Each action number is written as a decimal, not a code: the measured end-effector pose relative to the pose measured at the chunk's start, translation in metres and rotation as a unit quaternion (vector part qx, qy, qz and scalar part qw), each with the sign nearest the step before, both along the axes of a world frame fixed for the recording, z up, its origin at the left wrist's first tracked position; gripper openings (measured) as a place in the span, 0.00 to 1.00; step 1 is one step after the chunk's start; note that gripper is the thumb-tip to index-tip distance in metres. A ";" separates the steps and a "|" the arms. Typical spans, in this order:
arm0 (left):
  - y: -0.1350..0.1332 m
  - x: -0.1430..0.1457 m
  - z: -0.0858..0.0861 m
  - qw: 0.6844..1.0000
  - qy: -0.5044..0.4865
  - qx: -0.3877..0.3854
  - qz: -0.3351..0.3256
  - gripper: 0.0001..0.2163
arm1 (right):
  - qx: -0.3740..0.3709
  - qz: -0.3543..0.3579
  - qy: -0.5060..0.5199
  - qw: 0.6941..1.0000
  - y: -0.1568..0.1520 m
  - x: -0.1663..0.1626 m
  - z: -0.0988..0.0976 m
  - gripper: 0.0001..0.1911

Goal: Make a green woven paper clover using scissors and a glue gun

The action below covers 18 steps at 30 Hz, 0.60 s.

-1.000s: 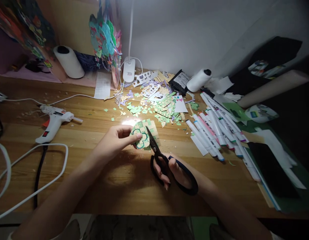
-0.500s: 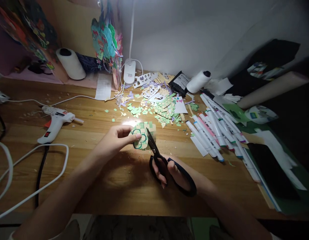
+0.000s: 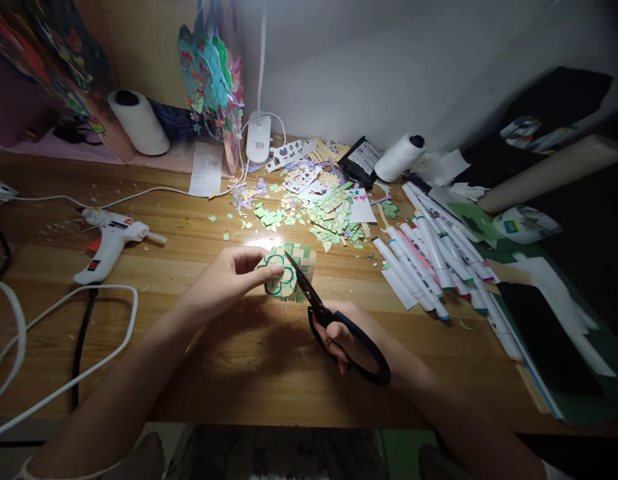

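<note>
Between the thumb and fingers of my left hand [image 3: 243, 270] is a piece of woven green and cream paper [image 3: 305, 257], with a rounded shape outlined on it in dark green. My right hand [image 3: 341, 333] grips the black scissors [image 3: 313, 300], thumb and fingers through the handle loops. The scissor blades point up and left, lying at the paper's upper part beside the drawn outline. How far the blades are apart is hard to make out.
Small paper scraps [image 3: 333, 210] are piled at the back. Several white markers [image 3: 429, 260] lie on the right near a black phone [image 3: 543, 333]. A glue gun [image 3: 111, 240] and white cable [image 3: 133, 313] are on the left. A thread cone [image 3: 399, 159] leans behind.
The scissors have closed further, and their tips have shifted up and left over the paper. My right hand's fingers have drawn together. My left hand stays nearly in place.
</note>
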<state>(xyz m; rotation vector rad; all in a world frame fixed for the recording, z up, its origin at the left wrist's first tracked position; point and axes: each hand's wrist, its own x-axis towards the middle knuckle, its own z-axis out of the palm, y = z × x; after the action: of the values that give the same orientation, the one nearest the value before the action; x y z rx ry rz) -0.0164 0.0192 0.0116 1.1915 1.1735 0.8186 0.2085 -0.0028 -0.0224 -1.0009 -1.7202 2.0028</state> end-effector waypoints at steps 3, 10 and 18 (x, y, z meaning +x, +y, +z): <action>-0.005 0.005 -0.001 0.995 0.055 0.064 0.053 0.12 | 0.012 -0.027 0.013 0.999 -0.001 -0.001 -0.003 0.30; -0.019 0.018 -0.007 0.963 0.199 0.134 0.123 0.15 | 0.043 -0.052 -0.001 0.998 -0.008 -0.007 -0.002 0.32; -0.013 0.015 -0.002 0.993 0.037 0.043 0.107 0.13 | 0.065 -0.006 -0.002 0.998 -0.010 -0.008 0.005 0.35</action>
<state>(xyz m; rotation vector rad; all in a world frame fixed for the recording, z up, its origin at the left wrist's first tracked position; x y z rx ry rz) -0.0017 0.0061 0.0100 1.1872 1.3551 1.0015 0.2008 -0.0133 -0.0178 -0.9714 -1.8149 1.8561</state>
